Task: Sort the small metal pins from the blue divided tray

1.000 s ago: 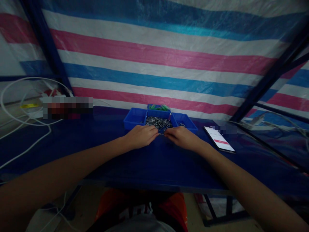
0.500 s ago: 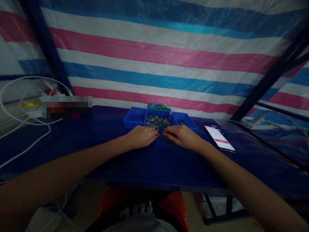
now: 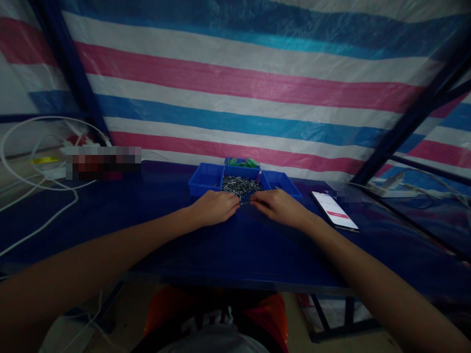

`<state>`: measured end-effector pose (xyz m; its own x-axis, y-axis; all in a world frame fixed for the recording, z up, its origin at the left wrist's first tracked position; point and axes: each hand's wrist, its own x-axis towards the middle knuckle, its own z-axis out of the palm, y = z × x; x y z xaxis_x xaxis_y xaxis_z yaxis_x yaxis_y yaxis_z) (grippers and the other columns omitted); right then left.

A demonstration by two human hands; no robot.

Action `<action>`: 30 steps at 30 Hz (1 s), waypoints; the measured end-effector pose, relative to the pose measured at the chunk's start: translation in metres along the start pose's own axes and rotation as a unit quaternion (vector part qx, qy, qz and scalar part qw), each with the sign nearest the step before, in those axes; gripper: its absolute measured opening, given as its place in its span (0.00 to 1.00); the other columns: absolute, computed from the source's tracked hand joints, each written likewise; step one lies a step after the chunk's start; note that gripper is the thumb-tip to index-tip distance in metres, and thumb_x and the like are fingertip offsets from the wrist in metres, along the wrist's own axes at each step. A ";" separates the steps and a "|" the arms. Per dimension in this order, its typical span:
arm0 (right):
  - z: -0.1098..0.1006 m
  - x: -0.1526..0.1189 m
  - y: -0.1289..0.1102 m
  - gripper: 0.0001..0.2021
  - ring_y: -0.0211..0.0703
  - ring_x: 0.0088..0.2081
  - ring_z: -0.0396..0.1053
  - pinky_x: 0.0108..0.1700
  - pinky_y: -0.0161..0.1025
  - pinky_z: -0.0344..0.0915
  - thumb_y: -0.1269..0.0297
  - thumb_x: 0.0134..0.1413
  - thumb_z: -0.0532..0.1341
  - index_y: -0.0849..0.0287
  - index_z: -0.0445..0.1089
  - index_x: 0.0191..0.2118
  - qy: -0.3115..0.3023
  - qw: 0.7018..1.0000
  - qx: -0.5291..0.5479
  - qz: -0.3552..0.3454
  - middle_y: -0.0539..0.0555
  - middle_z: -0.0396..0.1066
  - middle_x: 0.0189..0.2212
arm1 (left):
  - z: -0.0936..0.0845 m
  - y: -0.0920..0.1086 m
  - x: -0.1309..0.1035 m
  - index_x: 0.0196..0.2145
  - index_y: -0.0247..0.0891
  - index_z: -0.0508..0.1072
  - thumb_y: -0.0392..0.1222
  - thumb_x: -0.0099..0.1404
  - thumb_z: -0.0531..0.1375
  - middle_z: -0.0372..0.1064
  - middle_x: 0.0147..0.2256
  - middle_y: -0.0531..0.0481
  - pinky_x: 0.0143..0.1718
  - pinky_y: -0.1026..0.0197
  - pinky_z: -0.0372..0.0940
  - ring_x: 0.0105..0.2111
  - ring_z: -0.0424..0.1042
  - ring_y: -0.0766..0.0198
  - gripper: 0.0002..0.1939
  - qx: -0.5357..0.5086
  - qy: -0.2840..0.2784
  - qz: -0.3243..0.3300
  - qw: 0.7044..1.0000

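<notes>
My left hand [image 3: 217,208] and my right hand [image 3: 275,205] meet in front of the bins, fingertips pinched and only a small gap apart. A thin metal piece [image 3: 245,202] spans that gap, its ends running into the fingers of both hands. It is too small to tell its exact kind. Just beyond my fingers lies a heap of thin, shiny metal pieces [image 3: 242,186], nail-like in shape. The heap sits between a left blue bin [image 3: 200,189] and a right blue bin [image 3: 292,187], which holds a few small pieces.
Behind the heap, a back blue bin [image 3: 243,171] holds green items [image 3: 248,162]. A lit phone [image 3: 334,211] lies on the blue table [image 3: 228,255] to the right. White cables [image 3: 62,211] coil at the left. A striped sheet [image 3: 235,88] hangs behind, between blue metal posts.
The thin metal piece now shows across the gap between my fingertips, where only a small bit showed at the left fingers before. Both hands have barely moved.
</notes>
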<state>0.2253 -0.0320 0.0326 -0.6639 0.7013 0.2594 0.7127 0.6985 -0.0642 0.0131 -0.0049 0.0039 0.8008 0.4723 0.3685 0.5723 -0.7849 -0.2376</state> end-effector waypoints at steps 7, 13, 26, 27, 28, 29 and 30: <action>0.005 0.001 0.003 0.08 0.37 0.29 0.67 0.31 0.34 0.55 0.70 0.57 0.52 0.61 0.68 0.36 -0.046 0.999 -0.014 0.007 0.53 0.71 0.28 | -0.001 0.000 0.001 0.34 0.35 0.69 0.43 0.70 0.45 0.69 0.31 0.50 0.31 0.65 0.62 0.33 0.70 0.65 0.16 0.013 0.058 0.023 0.998; 0.009 0.001 -0.002 0.07 0.37 0.30 0.67 0.32 0.33 0.56 0.70 0.57 0.53 0.61 0.67 0.37 -0.073 0.997 0.022 -0.005 0.54 0.71 0.30 | -0.001 0.002 0.000 0.37 0.34 0.70 0.42 0.70 0.45 0.69 0.32 0.49 0.31 0.65 0.62 0.33 0.69 0.66 0.15 0.012 0.095 0.058 0.994; -0.001 0.000 0.008 0.08 0.37 0.28 0.66 0.30 0.34 0.54 0.69 0.56 0.52 0.60 0.68 0.36 -0.019 0.998 -0.029 0.046 0.52 0.71 0.27 | -0.002 0.000 0.001 0.42 0.35 0.68 0.41 0.67 0.49 0.68 0.36 0.49 0.30 0.65 0.63 0.35 0.70 0.65 0.11 0.008 0.043 -0.022 0.999; -0.003 -0.001 0.011 0.08 0.38 0.27 0.66 0.30 0.34 0.53 0.68 0.56 0.52 0.60 0.68 0.36 -0.006 0.997 -0.044 0.065 0.53 0.71 0.27 | -0.002 0.000 0.001 0.41 0.35 0.68 0.41 0.67 0.50 0.68 0.36 0.49 0.29 0.65 0.62 0.35 0.70 0.64 0.11 0.010 0.024 -0.029 0.999; -0.006 -0.002 0.014 0.08 0.38 0.27 0.66 0.29 0.35 0.53 0.67 0.57 0.52 0.60 0.68 0.36 0.010 0.994 -0.063 0.089 0.53 0.71 0.27 | -0.001 0.000 0.001 0.40 0.35 0.68 0.41 0.66 0.50 0.68 0.36 0.49 0.28 0.65 0.62 0.35 0.70 0.64 0.11 0.011 0.005 -0.034 0.999; -0.009 -0.002 0.018 0.09 0.39 0.26 0.65 0.28 0.35 0.52 0.66 0.57 0.51 0.60 0.68 0.36 0.024 0.990 -0.083 0.115 0.53 0.71 0.26 | -0.001 -0.001 0.000 0.39 0.36 0.68 0.41 0.66 0.50 0.68 0.37 0.49 0.28 0.65 0.62 0.35 0.70 0.64 0.10 0.011 -0.012 -0.038 0.999; -0.012 -0.003 0.022 0.09 0.39 0.25 0.65 0.27 0.35 0.51 0.65 0.57 0.51 0.59 0.68 0.35 0.033 0.984 -0.105 0.142 0.53 0.71 0.26 | 0.000 -0.001 0.000 0.39 0.36 0.68 0.41 0.66 0.49 0.68 0.37 0.49 0.27 0.65 0.61 0.34 0.70 0.63 0.10 0.012 -0.024 -0.040 0.999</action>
<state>0.2457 -0.0205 0.0418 -0.4200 0.8483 0.3225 0.9030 0.4261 0.0550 0.0127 -0.0041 0.0047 0.7590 0.5528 0.3441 0.6390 -0.7338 -0.2306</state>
